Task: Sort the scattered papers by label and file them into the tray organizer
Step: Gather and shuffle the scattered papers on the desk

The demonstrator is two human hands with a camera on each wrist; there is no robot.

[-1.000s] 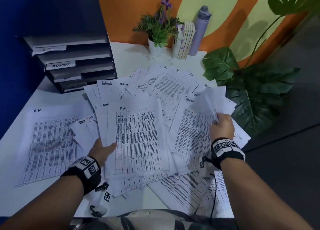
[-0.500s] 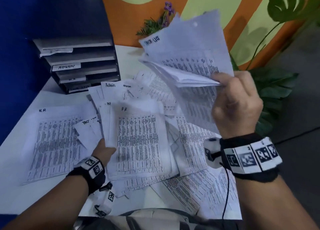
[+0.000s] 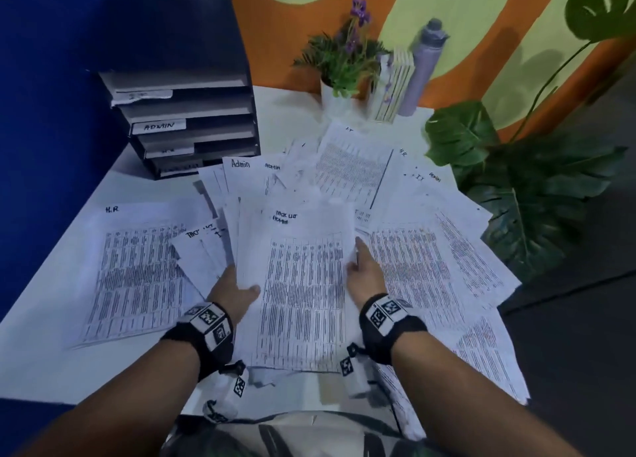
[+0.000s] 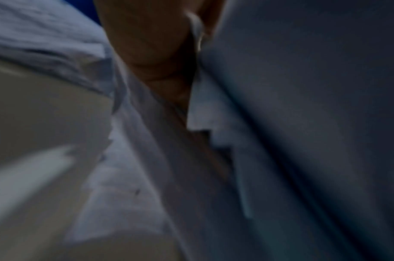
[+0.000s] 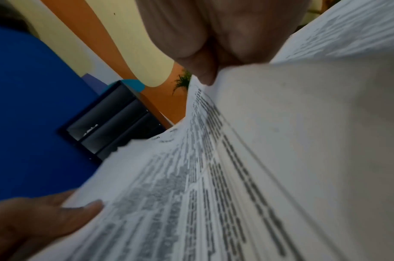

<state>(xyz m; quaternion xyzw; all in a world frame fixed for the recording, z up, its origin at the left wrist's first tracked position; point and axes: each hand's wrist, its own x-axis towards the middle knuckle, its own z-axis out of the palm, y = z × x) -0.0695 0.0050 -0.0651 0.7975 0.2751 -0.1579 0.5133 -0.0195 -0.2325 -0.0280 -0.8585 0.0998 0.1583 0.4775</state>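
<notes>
A stack of printed papers (image 3: 303, 291) lies in the middle of the white table (image 3: 41, 360); its top sheet is marked "TRACK LIST ADMIN". My left hand (image 3: 237, 284) grips its left edge, thumb on top. My right hand (image 3: 364, 270) pinches the right edge; in the right wrist view its thumb presses the sheets (image 5: 213, 176) and the left hand (image 5: 46, 220) shows below. The left wrist view is blurred: skin against paper (image 4: 303, 123). The dark tray organizer (image 3: 186, 119) with labelled shelves stands at the back left. More labelled sheets (image 3: 430, 267) are fanned out around the stack.
A sheet marked "H.R." (image 3: 137, 270) lies alone at the left. At the back stand a potted flower (image 3: 340, 67), some books (image 3: 395, 84) and a grey bottle (image 3: 423, 71). A large-leaved plant (image 3: 523, 188) hangs by the table's right edge. A blue wall closes the left side.
My right hand lifted a sheaf from the right of the pile, carried it up and leftward, and now holds it down on the stack in my left hand.
</notes>
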